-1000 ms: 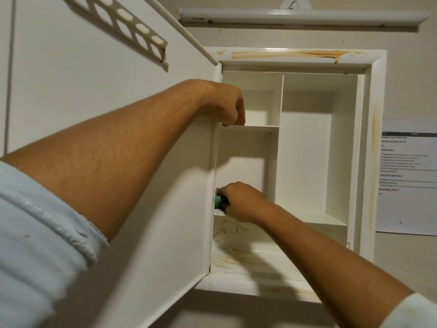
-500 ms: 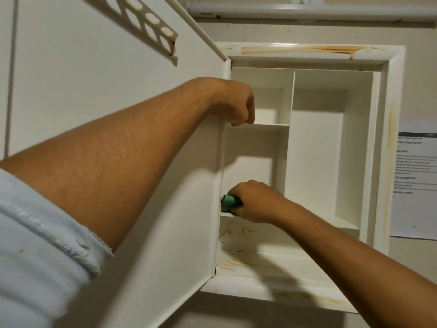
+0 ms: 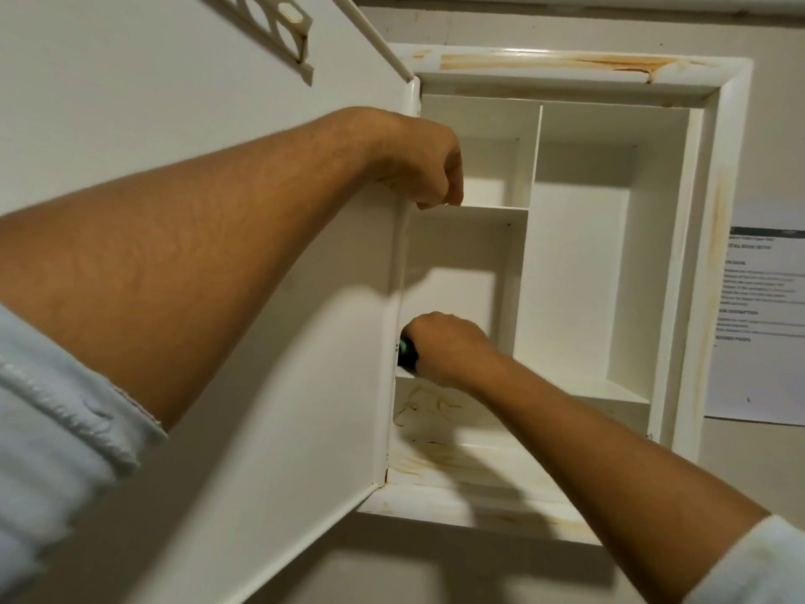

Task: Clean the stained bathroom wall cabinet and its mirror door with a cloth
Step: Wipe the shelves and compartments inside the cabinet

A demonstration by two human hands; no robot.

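Nearest, the open door is crossed by the left hand, fingers curled at its hinge edge; whether anything's actually gripped can't be told tbh. Below it, a green cloth is held bunched in the right hand, right at the cabinet hinge-side wall. Orange stains are seen just under that hand.

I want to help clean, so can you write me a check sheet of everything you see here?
Surface: cabinet white inside; orange stains on the bottom compartment and the top frame.
Job's things: green cloth pressed at the left inner wall; door swung open.
Clutter: nothing seen.
Hands: right hand grips the cloth; left hand curled by the upper shelf, grip unclear.
Cables: nothing seen.
Surroundings: printed sheet on the wall, right of the cabinet.
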